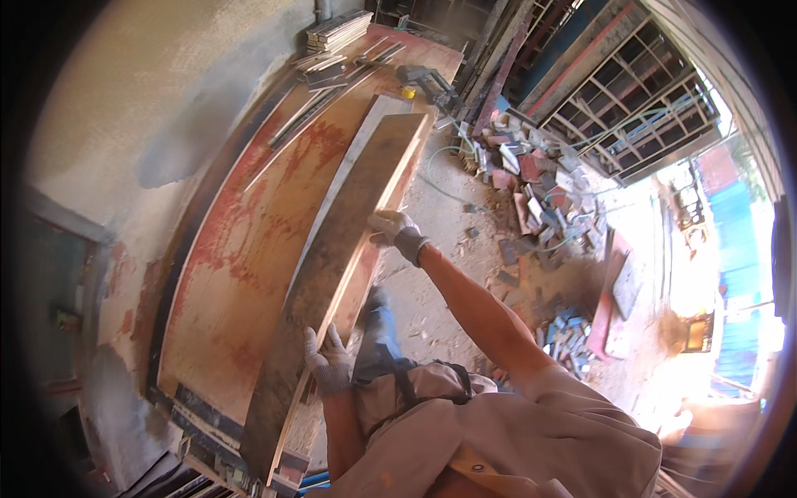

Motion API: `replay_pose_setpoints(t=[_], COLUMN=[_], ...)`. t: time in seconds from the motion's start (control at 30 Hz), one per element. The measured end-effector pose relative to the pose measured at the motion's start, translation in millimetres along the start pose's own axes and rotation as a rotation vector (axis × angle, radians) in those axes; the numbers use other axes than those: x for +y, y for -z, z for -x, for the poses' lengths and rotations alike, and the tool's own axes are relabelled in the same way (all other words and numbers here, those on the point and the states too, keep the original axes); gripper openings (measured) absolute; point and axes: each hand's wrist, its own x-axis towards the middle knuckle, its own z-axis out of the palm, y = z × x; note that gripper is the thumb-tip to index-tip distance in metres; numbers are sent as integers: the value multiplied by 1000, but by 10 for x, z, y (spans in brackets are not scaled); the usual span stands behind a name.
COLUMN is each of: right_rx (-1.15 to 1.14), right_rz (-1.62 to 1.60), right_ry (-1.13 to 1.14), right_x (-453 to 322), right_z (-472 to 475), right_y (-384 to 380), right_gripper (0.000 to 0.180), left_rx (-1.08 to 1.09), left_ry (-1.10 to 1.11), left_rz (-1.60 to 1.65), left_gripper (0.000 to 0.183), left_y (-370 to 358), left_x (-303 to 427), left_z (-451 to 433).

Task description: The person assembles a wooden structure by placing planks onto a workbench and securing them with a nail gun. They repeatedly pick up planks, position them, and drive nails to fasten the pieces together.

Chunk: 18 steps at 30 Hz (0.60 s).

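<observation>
A long wooden board (pixel 336 249) with a dark, stained face and a pale edge lies lengthwise over the near side of a workbench (pixel 230 311). My right hand (pixel 393 229), in a light knitted glove, grips the board's near edge around its middle. Closer to my body, my left hand (pixel 327 358) wears a matching glove and holds the same edge, fingers against it. Beneath and beyond the board shows a greyish strip of wood (pixel 339 180). The bench top is plywood smeared with red. The fingers under the board are partly hidden.
A black nail gun (pixel 429 84), a yellow round object (pixel 408 92) and a hammer (pixel 367 62) lie at the bench's far end, near stacked wood strips (pixel 339 31). Scrap wood (pixel 535 187) and a green hose (pixel 436 155) cover the floor rightward. A plastered wall (pixel 155 93) borders the left.
</observation>
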Motion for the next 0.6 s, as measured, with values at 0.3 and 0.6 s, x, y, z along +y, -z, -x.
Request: replay_pose_setpoints(t=[0.3, 0.6], right_rx=[80, -201], right_rz=[117, 2051], right_ry=[-359, 1057], right_x=[-33, -1271], right_z=[-970, -4337], right_y=[2051, 3904], right_gripper=[29, 21], left_rx=[-90, 156], left_ry=[1, -446], left_rz=[112, -1630], left_gripper=[29, 48], left_y=[-33, -79], left_x=[-693, -1120], left_z=[-1770, -1622])
